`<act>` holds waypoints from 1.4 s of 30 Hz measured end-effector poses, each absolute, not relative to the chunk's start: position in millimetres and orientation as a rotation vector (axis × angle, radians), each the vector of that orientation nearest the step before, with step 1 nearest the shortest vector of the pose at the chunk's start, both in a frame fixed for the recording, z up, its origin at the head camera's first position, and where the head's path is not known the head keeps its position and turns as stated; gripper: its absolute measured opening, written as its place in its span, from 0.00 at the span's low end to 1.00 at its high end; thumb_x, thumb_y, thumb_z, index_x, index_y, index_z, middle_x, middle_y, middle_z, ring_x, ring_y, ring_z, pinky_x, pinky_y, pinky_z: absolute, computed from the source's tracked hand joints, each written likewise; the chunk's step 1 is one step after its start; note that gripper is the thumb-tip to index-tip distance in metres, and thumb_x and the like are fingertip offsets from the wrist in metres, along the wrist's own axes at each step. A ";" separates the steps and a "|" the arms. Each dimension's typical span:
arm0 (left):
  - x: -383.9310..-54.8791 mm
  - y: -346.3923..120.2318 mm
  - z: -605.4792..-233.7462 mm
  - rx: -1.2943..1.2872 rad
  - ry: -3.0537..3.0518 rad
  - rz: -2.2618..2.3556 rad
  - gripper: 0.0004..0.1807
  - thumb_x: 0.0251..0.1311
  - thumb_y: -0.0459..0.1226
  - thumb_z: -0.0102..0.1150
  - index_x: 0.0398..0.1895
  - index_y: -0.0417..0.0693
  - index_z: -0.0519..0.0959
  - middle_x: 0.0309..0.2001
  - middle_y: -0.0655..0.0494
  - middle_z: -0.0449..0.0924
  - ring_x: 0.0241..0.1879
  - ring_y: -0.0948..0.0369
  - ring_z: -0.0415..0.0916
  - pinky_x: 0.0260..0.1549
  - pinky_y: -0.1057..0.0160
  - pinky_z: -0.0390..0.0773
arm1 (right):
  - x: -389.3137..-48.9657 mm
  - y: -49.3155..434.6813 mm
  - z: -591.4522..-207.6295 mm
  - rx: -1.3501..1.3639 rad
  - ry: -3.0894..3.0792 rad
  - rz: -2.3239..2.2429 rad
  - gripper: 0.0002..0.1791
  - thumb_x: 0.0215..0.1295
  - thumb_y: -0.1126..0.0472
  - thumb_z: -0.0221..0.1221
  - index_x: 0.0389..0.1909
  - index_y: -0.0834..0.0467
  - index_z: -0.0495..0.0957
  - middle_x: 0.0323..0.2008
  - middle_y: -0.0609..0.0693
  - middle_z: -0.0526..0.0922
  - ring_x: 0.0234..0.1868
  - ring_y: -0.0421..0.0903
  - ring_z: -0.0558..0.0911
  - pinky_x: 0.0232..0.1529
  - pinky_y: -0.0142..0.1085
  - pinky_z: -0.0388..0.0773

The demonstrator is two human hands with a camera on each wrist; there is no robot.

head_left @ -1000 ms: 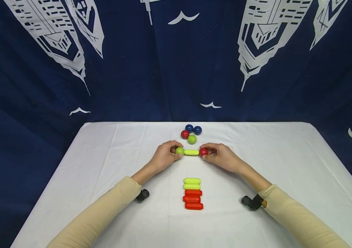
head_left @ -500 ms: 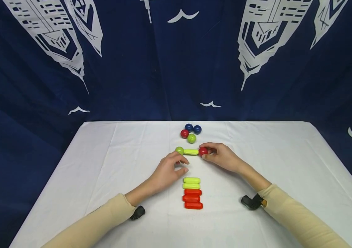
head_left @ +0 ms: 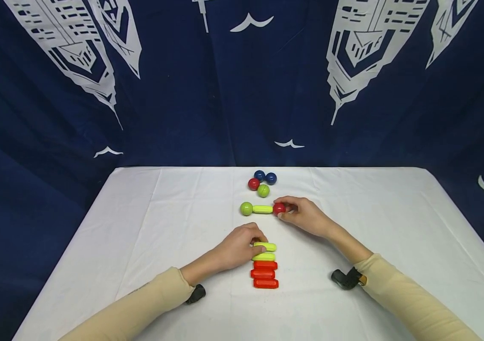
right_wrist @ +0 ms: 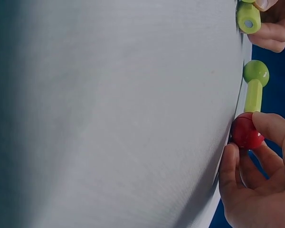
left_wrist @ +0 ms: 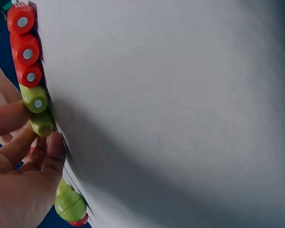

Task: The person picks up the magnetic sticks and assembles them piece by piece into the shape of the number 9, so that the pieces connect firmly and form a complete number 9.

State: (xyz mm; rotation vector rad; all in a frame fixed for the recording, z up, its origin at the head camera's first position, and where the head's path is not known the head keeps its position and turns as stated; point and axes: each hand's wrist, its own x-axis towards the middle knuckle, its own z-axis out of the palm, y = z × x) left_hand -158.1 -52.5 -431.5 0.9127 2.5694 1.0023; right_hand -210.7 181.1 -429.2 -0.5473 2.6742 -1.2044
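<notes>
My left hand (head_left: 238, 247) pinches the far yellow-green rod (head_left: 270, 247) of a row, thumb on the near side and fingers on the far side. Against it lies a second yellow-green rod (head_left: 264, 256). Silver discs mark the rod ends in the left wrist view. Beyond, my right hand (head_left: 307, 218) holds a red ball (right_wrist: 247, 131) between thumb and fingers. That ball is joined to one end of another yellow-green rod (head_left: 262, 209), whose other end carries a green ball (head_left: 246, 209). The joined piece lies flat on the table.
Several red rods, such as the middle red rod (head_left: 263, 273), continue the row toward me. Behind the joined piece sit a loose green ball (head_left: 263, 191), a red ball (head_left: 253, 184) and two blue balls (head_left: 271, 178). White cloth covers the table (head_left: 374, 203).
My left hand has let go of the green ball, moved back toward me and taken hold of the far yellow-green rod. My right hand stays on the red ball.
</notes>
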 end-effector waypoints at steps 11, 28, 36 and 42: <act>-162.9 -65.4 -430.1 0.454 2.597 1.364 0.07 0.63 0.31 0.62 0.43 0.41 0.81 0.30 0.58 0.78 0.29 0.63 0.72 0.31 0.66 0.73 | -211.8 181.6 -430.5 -0.558 2.674 -1.217 0.21 0.62 0.65 0.65 0.57 0.58 0.79 0.41 0.50 0.82 0.41 0.48 0.76 0.45 0.41 0.75; -174.9 -71.9 -430.9 -0.039 2.122 1.873 0.14 0.65 0.29 0.57 0.51 0.29 0.72 0.29 0.46 0.79 0.20 0.62 0.75 0.25 0.67 0.79 | -211.9 181.7 -430.1 -0.533 2.665 -1.203 0.21 0.63 0.64 0.64 0.58 0.58 0.78 0.40 0.50 0.80 0.41 0.48 0.75 0.44 0.41 0.74; -179.8 -80.4 -428.6 -0.005 2.205 1.846 0.10 0.66 0.28 0.56 0.47 0.29 0.74 0.31 0.42 0.80 0.21 0.61 0.75 0.26 0.65 0.80 | -211.7 182.7 -429.4 -0.513 2.642 -1.225 0.21 0.63 0.65 0.64 0.58 0.58 0.78 0.42 0.51 0.81 0.41 0.48 0.76 0.45 0.40 0.75; -201.1 -81.4 -422.6 -0.016 2.333 1.780 0.12 0.66 0.31 0.57 0.49 0.32 0.76 0.34 0.46 0.78 0.27 0.60 0.74 0.28 0.64 0.77 | -211.0 182.3 -429.7 -0.515 2.634 -1.237 0.21 0.64 0.65 0.64 0.58 0.58 0.78 0.42 0.50 0.81 0.41 0.48 0.76 0.46 0.41 0.76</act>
